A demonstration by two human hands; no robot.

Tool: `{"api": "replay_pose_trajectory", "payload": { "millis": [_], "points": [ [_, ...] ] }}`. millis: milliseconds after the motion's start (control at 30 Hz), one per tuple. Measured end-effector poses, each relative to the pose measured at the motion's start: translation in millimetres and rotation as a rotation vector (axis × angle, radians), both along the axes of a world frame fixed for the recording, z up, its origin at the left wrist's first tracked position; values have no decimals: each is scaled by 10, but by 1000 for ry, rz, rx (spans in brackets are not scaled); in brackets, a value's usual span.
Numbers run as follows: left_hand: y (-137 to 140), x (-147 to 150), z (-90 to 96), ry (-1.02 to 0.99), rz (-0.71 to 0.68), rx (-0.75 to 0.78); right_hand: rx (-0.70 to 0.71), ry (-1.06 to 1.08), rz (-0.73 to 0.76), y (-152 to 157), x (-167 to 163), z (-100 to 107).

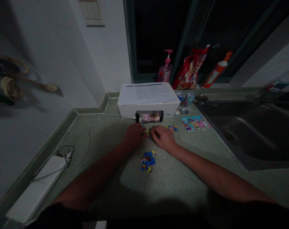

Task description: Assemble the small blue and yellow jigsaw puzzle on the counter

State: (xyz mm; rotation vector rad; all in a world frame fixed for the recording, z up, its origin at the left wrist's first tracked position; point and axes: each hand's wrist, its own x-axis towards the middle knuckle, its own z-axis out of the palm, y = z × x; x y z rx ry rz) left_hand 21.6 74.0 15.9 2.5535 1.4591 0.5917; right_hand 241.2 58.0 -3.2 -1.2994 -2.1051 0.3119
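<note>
Small jigsaw puzzle pieces (147,133) lie on the counter between my two hands, partly hidden by the fingers. From the left, my left hand (134,134) reaches in with bent fingers, thumb and fingertips closed at a yellowish piece. My right hand (164,138) is curled in a pinch on the other side; what its fingertips hold is too small to make out. Nearer to me is a loose pile of blue and yellow puzzle pieces (148,161). Another small heap of pieces (171,128) sits just beyond my right hand.
A phone (149,118) on a cable leans against a white box (147,98). To the right are a colourful cartoon picture card (196,123), a can (188,99) and a metal sink (254,133). A white power strip (43,184) with cables lies at left.
</note>
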Motion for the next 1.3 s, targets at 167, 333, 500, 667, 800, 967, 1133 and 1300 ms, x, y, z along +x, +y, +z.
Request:
{"api": "replay_pose_trajectory", "payload": {
  "millis": [167,333,500,667,800,967,1133,1300],
  "points": [
    [30,3,-35,-9,11,5,-1,28,-31,-7,38,-14],
    [61,-10,-59,-32,3,4,-14,86,-53,29,113,-15],
    [92,-27,-75,-57,4,-5,-42,76,-52,58,122,9],
    [111,-30,-83,-79,9,-16,-26,56,-20,69,113,0],
    [117,-31,-100,-110,4,-44,51,35,33,79,105,-23],
    [106,-33,-104,-147,-33,-64,71,-33,83,92,85,-30],
    [115,-35,-106,-166,-73,-65,67,-8,83,120,89,-56],
    [138,-46,-134,-205,-67,-52,42,57,70,150,113,-89]
  ]
}}
